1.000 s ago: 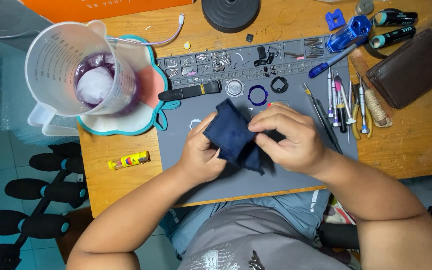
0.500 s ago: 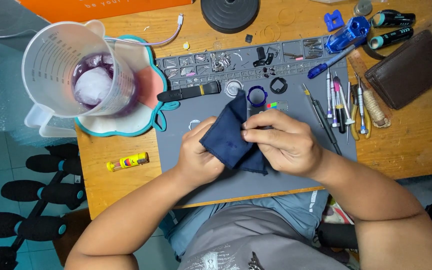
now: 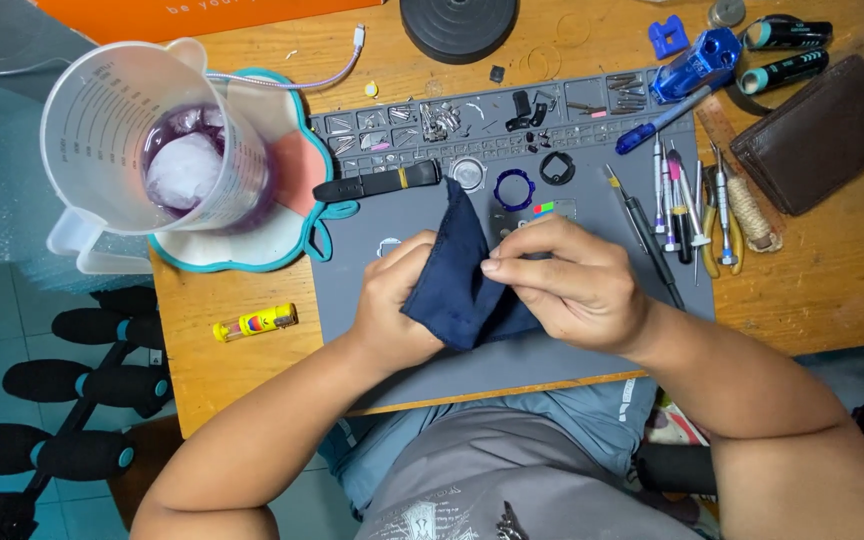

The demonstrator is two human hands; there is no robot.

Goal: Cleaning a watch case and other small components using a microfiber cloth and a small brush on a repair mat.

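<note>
A dark blue cloth (image 3: pixel 457 275) is pinched between both hands above the grey work mat (image 3: pixel 552 345). My left hand (image 3: pixel 397 305) grips it from the left and underneath. From the right, my right hand (image 3: pixel 567 280) closes its fingertips on the cloth's fold. Whatever sits inside the cloth is hidden. Just beyond the hands on the mat lie a black watch strap (image 3: pixel 377 184), a round clear disc (image 3: pixel 468 173), a blue ring (image 3: pixel 513 189) and a black ring (image 3: pixel 557 167).
A clear measuring jug (image 3: pixel 132 140) holding purple liquid stands on a teal-edged mat at the left. Screwdrivers and tweezers (image 3: pixel 682 205) lie right of the hands. A brown wallet (image 3: pixel 822 130) is at far right, a small yellow tube (image 3: pixel 255 323) on the wooden table at left.
The cloth has been raised and refolded so one corner points up toward the strap. My right hand's fingers shifted left onto the fold; my left hand stays under the cloth.
</note>
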